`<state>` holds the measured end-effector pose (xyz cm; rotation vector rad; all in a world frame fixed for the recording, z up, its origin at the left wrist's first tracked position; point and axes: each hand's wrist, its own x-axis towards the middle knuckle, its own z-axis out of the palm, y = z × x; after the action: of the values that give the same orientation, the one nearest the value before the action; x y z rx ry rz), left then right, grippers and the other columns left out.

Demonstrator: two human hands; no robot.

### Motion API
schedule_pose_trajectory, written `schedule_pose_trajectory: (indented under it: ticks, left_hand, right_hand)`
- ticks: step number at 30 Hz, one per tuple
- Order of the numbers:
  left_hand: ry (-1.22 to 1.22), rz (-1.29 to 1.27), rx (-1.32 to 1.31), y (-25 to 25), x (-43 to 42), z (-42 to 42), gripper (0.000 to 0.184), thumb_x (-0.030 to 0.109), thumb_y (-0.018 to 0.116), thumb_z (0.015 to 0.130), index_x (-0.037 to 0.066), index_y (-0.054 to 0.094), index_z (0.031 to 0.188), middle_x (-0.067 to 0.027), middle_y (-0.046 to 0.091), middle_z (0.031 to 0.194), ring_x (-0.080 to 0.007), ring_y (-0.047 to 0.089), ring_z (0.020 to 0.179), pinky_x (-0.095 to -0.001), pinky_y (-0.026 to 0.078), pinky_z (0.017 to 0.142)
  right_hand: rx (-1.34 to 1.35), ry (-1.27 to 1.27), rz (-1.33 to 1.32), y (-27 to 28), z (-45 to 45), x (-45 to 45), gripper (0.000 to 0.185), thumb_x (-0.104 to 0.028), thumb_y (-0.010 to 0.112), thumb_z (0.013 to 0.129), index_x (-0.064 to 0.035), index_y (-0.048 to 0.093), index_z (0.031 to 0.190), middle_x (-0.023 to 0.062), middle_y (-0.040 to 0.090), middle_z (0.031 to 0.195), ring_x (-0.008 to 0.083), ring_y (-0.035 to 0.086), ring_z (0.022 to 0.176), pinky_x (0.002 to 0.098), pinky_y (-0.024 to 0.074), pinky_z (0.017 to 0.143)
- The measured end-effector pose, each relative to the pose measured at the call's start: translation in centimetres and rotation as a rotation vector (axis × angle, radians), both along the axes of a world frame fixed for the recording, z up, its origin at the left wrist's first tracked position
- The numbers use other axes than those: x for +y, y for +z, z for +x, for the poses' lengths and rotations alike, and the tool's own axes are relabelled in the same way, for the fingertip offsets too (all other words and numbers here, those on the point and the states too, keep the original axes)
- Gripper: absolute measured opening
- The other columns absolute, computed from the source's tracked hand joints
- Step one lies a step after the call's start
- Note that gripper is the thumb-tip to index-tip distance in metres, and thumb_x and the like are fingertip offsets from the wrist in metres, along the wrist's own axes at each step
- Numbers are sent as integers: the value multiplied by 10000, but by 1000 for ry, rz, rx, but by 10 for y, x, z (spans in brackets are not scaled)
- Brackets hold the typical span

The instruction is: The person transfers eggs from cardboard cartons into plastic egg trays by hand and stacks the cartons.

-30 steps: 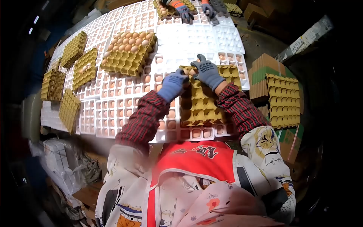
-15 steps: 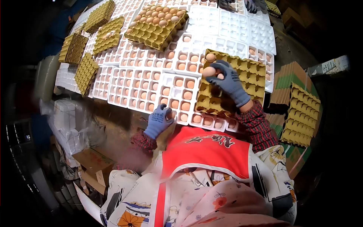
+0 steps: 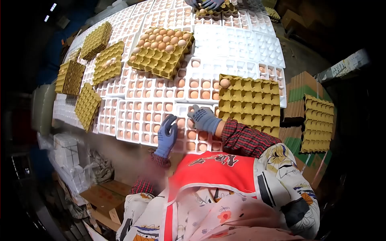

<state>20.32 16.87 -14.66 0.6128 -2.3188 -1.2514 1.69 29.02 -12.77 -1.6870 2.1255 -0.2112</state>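
My right hand (image 3: 204,119), in a grey-blue glove, is bent over the white egg tray (image 3: 181,109) in front of me. Its fingers are curled down at a cell, and what they hold is hidden beneath them. Close on its left, my left hand (image 3: 167,136), gloved alike, hovers at the tray with thumb and fingers apart and nothing visible between them. Brown eggs (image 3: 191,135) fill cells around both hands. To the right lies a mustard-yellow egg tray (image 3: 251,102), with a single egg (image 3: 224,83) in its far left corner.
A stack of yellow trays holding eggs (image 3: 163,44) stands farther back, with several more yellow stacks (image 3: 69,78) leftward. Another person's gloved hands (image 3: 211,4) are at the far edge. Flattened cartons (image 3: 299,90) stand right; a cardboard box (image 3: 106,197) lies low left.
My right hand has moved left from the yellow tray, where it gripped eggs, to the white tray. My left hand's fingers have come off an egg and spread. The view has shifted.
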Motion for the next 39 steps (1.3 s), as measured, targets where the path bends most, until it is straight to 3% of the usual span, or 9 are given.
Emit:
schedule_pose_trajectory:
  ticks: [5,10,14,18,20,24,28,33,39]
  left_hand:
    - [-265,-410,38,-30,-37,-87,409,127,537,922,44,551,1322,-172,559,1312,-372,482,1255,-489,334,1104]
    - [-386,-570,-104,-53,-39,-88,457,195,544,923,89,512,1366,-169,482,1392,-394,392,1330,-568,205,1161]
    - [-366,-505,-107,-43,-38,-92,462,212,537,930,69,505,1368,-173,480,1387,-407,397,1315,-557,226,1149]
    - [-164,-641,-105,-24,-56,-133,485,220,516,930,20,481,1370,-195,512,1341,-406,455,1236,-525,321,1072]
    - [-281,-588,-174,-29,-71,-154,449,251,519,917,25,521,1305,-176,578,1207,-377,511,1123,-506,375,999]
    - [-355,-679,-461,-32,-76,-173,352,275,555,884,90,619,1176,-126,629,1107,-322,599,994,-477,459,843]
    - [-441,-516,40,33,-21,-213,481,328,632,863,107,568,1285,-115,602,1163,-318,547,1148,-500,374,1036]
    - [-591,-837,-76,19,34,-254,509,259,681,795,134,572,1276,-65,590,1167,-276,500,1196,-558,244,1136]
    - [-233,64,278,10,-17,-284,499,208,736,806,54,613,1265,-148,670,1130,-345,623,1021,-414,481,943]
  right_hand:
    - [-91,-545,-176,-4,-89,-60,380,-284,654,820,-166,597,1177,175,571,1185,352,613,1047,438,508,882]
    - [-241,-528,-347,-46,-142,-89,531,-346,676,820,-161,562,1304,157,554,1280,347,593,1121,425,489,949]
    - [-43,-730,-224,-34,-142,-87,487,-374,624,875,-151,572,1305,147,548,1290,353,584,1119,436,490,944]
    - [322,-726,-111,-56,-126,-91,704,-497,555,905,-81,413,1454,172,375,1502,400,327,1376,607,192,1128]
    - [349,-689,-199,-49,-101,-90,680,-470,580,874,-75,456,1414,195,403,1477,423,366,1352,601,216,1127]
    - [52,-622,-592,34,-49,-25,436,-290,672,851,-90,610,1234,190,542,1307,370,482,1237,486,364,1048]
    - [81,-965,-729,61,-60,91,389,-169,708,826,-32,630,1181,193,591,1225,364,531,1165,440,427,1002]
    - [435,-1423,-133,-1,-97,253,688,-427,663,885,-81,449,1441,203,474,1418,396,442,1297,493,345,1072]
    - [-168,-1549,-348,-16,-80,277,615,-469,531,969,-26,484,1395,260,586,1297,415,561,1195,434,441,990]
